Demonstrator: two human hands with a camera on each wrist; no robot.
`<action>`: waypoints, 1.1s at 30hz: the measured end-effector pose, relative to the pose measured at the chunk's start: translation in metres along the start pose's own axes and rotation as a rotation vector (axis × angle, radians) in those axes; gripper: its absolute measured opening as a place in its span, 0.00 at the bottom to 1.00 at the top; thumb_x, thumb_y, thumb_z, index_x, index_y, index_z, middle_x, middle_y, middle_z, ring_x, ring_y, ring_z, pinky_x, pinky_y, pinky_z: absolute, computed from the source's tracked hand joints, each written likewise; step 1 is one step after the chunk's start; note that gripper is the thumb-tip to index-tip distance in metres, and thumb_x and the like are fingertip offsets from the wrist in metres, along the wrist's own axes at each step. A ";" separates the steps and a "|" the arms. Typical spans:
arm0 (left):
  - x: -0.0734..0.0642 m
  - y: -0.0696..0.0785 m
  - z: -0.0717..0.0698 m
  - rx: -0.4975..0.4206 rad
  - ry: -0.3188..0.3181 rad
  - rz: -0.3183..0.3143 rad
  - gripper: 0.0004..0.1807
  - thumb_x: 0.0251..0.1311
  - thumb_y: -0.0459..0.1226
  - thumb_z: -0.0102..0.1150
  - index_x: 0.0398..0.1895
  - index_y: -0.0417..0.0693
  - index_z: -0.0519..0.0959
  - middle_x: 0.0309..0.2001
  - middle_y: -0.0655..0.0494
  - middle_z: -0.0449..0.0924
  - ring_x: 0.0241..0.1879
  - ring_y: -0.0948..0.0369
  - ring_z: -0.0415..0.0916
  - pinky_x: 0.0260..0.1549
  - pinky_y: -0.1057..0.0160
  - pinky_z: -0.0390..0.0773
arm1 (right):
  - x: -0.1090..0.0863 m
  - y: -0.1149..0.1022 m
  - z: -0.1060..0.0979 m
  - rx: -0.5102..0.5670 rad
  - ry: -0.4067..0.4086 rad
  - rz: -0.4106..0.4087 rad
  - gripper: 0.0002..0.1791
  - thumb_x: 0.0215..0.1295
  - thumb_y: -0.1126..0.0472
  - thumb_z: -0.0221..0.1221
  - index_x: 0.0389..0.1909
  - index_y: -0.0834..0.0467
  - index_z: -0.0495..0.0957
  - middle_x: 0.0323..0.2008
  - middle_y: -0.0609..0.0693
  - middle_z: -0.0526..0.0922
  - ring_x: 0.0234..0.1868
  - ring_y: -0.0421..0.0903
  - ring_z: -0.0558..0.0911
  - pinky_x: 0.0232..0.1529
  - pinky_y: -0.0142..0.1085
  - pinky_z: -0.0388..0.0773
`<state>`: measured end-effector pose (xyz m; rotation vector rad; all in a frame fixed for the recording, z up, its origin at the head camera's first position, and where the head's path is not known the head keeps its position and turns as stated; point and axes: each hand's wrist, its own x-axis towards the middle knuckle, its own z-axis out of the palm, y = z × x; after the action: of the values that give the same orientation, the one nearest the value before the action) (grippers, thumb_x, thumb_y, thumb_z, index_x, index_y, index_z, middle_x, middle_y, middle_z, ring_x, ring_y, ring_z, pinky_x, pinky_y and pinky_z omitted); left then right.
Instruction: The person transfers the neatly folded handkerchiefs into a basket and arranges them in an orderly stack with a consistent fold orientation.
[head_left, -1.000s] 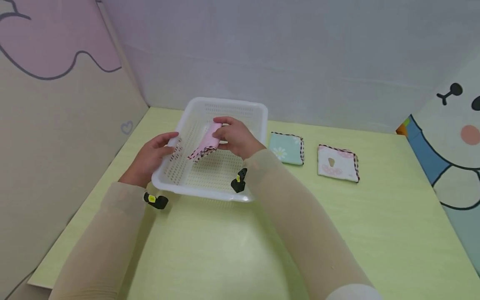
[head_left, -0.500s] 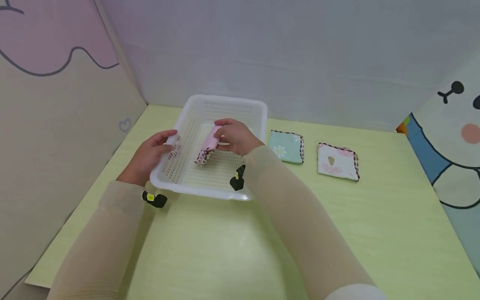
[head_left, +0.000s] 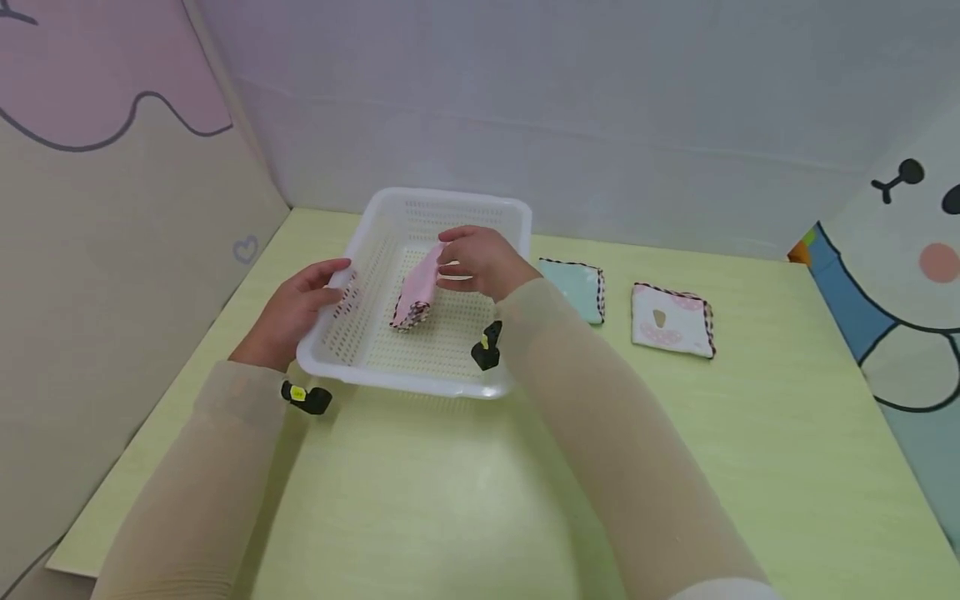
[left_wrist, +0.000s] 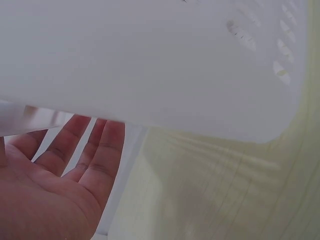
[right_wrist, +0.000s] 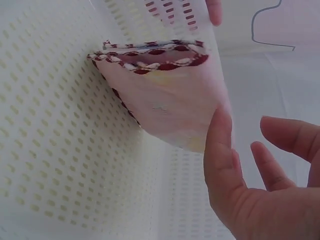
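A pink folded cloth [head_left: 418, 287] with a dark checked edge stands inside the white plastic basket [head_left: 420, 385], leaning and bent along its fold. At its upper end is my right hand [head_left: 480, 260], fingers spread apart. In the right wrist view the thumb [right_wrist: 220, 145] lies against the cloth's edge while the other fingers stand away from it. My left hand [head_left: 288, 312] holds the basket's left rim, its thumb over the rim. The left wrist view shows the left fingers [left_wrist: 102, 160] along the basket's outer side.
Right of the basket lie a mint folded cloth [head_left: 581, 292], partly behind the right wrist, and a white-and-pink folded cloth [head_left: 672, 321]. The pale green table [head_left: 435, 492] meets a wall behind the basket and another on the left.
My right fingers have spread and drawn slightly right, loosening from the pink cloth. The cloth has been lowered into the basket. My left hand keeps its hold on the rim.
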<state>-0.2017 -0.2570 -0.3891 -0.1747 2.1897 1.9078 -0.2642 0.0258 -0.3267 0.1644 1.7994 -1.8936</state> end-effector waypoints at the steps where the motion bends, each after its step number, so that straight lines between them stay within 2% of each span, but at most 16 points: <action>1: 0.000 0.000 0.000 -0.006 -0.002 -0.003 0.26 0.79 0.39 0.47 0.77 0.61 0.65 0.75 0.58 0.61 0.61 0.49 0.72 0.47 0.61 0.83 | -0.003 -0.001 -0.002 0.005 -0.007 0.004 0.25 0.69 0.73 0.59 0.66 0.57 0.74 0.63 0.57 0.75 0.51 0.55 0.80 0.52 0.44 0.83; 9: 0.000 0.003 0.004 -0.011 -0.005 0.024 0.25 0.79 0.39 0.47 0.77 0.61 0.66 0.74 0.58 0.62 0.60 0.51 0.72 0.47 0.63 0.82 | -0.025 -0.008 -0.017 0.060 0.001 -0.014 0.28 0.68 0.74 0.59 0.68 0.53 0.73 0.64 0.53 0.71 0.55 0.56 0.80 0.48 0.44 0.85; 13: -0.003 0.007 0.005 -0.023 -0.007 0.010 0.25 0.79 0.40 0.47 0.77 0.61 0.66 0.75 0.57 0.62 0.60 0.51 0.72 0.47 0.63 0.82 | -0.036 -0.011 -0.025 0.066 0.002 -0.032 0.29 0.68 0.74 0.60 0.68 0.52 0.74 0.65 0.51 0.69 0.57 0.57 0.80 0.48 0.44 0.85; 21: -0.002 0.007 0.008 -0.026 -0.007 0.004 0.25 0.80 0.40 0.46 0.77 0.62 0.66 0.74 0.58 0.63 0.60 0.50 0.72 0.47 0.63 0.82 | -0.062 -0.016 -0.045 0.104 -0.003 -0.097 0.29 0.71 0.71 0.60 0.70 0.52 0.72 0.64 0.57 0.71 0.59 0.58 0.79 0.50 0.46 0.84; 26: 0.000 0.007 0.008 -0.025 -0.013 -0.004 0.25 0.80 0.40 0.46 0.77 0.62 0.65 0.74 0.57 0.63 0.61 0.50 0.72 0.48 0.63 0.82 | -0.075 -0.013 -0.063 0.080 -0.004 -0.128 0.29 0.73 0.69 0.59 0.72 0.51 0.69 0.63 0.58 0.72 0.59 0.57 0.79 0.53 0.46 0.83; 33: -0.004 0.002 0.004 -0.009 -0.014 -0.023 0.26 0.80 0.41 0.46 0.78 0.63 0.65 0.74 0.58 0.63 0.60 0.50 0.73 0.48 0.62 0.82 | -0.090 0.001 -0.096 0.116 -0.001 -0.159 0.28 0.74 0.69 0.57 0.73 0.53 0.67 0.54 0.58 0.72 0.57 0.61 0.78 0.58 0.49 0.80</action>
<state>-0.1984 -0.2529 -0.3864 -0.1870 2.1611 1.9019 -0.2116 0.1436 -0.2999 0.0619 1.7477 -2.1098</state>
